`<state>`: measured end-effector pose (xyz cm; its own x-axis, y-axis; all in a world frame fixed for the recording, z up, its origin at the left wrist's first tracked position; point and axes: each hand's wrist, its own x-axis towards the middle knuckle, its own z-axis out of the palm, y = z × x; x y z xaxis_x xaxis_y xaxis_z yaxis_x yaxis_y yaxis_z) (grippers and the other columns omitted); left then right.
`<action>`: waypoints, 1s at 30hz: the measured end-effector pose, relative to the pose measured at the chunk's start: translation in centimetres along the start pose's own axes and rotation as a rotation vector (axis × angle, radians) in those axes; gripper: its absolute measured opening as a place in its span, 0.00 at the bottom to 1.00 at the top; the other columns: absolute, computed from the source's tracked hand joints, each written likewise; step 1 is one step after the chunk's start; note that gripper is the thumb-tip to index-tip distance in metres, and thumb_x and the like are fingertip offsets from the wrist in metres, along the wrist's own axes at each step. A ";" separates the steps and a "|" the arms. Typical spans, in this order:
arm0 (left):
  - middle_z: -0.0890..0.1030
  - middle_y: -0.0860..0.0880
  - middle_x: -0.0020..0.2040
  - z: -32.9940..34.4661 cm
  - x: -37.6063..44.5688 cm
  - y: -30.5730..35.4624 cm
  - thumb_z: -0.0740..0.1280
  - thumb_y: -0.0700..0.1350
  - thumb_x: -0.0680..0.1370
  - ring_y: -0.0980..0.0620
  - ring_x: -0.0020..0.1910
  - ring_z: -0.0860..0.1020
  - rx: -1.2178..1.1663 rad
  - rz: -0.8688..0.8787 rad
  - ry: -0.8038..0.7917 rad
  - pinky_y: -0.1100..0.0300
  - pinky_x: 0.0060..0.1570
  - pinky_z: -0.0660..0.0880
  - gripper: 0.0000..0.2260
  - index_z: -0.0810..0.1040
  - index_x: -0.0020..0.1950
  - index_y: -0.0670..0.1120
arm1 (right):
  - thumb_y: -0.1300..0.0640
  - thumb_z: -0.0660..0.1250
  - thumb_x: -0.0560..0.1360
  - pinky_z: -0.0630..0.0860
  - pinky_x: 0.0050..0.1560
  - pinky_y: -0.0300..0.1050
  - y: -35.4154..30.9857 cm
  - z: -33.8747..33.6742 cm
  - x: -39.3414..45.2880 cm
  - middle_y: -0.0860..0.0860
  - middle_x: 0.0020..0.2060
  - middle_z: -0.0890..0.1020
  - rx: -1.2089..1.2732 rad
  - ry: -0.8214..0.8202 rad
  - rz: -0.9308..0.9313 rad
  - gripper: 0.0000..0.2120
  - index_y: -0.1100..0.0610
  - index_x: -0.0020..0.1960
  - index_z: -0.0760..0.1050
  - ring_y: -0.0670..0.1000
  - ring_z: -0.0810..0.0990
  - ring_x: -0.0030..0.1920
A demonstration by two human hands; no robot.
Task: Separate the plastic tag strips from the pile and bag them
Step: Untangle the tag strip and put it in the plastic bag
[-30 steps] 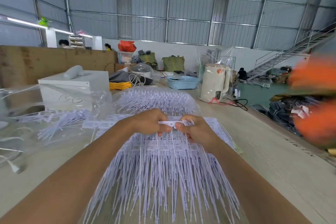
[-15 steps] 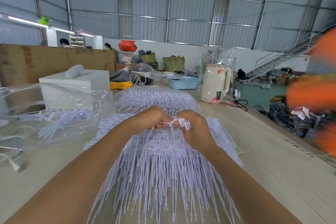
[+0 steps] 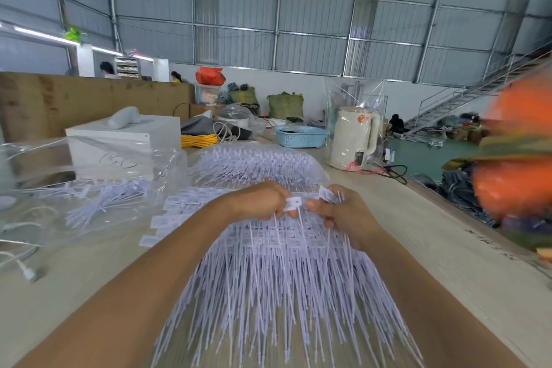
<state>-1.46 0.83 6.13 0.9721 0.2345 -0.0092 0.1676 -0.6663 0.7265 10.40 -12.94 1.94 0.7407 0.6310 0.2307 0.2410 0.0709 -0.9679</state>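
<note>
Both my hands are up at the head end of the pile [image 3: 286,272] on the desk [image 3: 448,263]. Left hand [image 3: 263,200] has a pinching grip on one tag strip [image 3: 294,204]; right hand [image 3: 343,212] is curled round its neighbours. I'd say pull sideways slowly so the tails don't snag, keeping the rest pinned. The clear bag [image 3: 89,176] waits off left.

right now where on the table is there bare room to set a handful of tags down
Bare tabletop runs along the right, between the tag pile and the table edge, up to the kettle. A smaller bare patch lies near left, below the loose tags and white cable. The left back is crowded: clear bag, box.
</note>
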 end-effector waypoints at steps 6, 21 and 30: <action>0.72 0.44 0.42 0.3 -0.1 -0.5 0.62 0.35 0.77 0.50 0.38 0.69 0.201 0.043 -0.021 0.60 0.34 0.63 0.07 0.76 0.52 0.40 | 0.62 0.72 0.71 0.62 0.21 0.35 -1.1 1.0 -0.5 0.51 0.25 0.69 0.036 -0.130 0.018 0.10 0.59 0.39 0.70 0.44 0.65 0.22; 0.81 0.49 0.37 0.0 0.5 -1.9 0.66 0.44 0.78 0.53 0.36 0.77 0.078 0.091 0.067 0.57 0.45 0.73 0.07 0.79 0.46 0.41 | 0.63 0.73 0.70 0.66 0.22 0.36 -0.9 2.3 -0.5 0.48 0.25 0.70 -0.132 -0.099 -0.079 0.09 0.58 0.36 0.73 0.42 0.67 0.22; 0.75 0.44 0.33 0.3 0.6 -2.4 0.66 0.44 0.78 0.47 0.38 0.72 -0.105 -0.009 0.184 0.54 0.45 0.72 0.15 0.77 0.32 0.43 | 0.67 0.72 0.69 0.66 0.30 0.40 -0.9 2.4 -0.3 0.47 0.26 0.68 -0.394 -0.077 -0.316 0.13 0.56 0.32 0.71 0.44 0.66 0.27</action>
<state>-1.24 2.31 4.18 0.9227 0.3716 0.1027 0.1485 -0.5885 0.7948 8.44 -11.37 2.45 0.5488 0.6817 0.4839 0.6749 -0.0197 -0.7376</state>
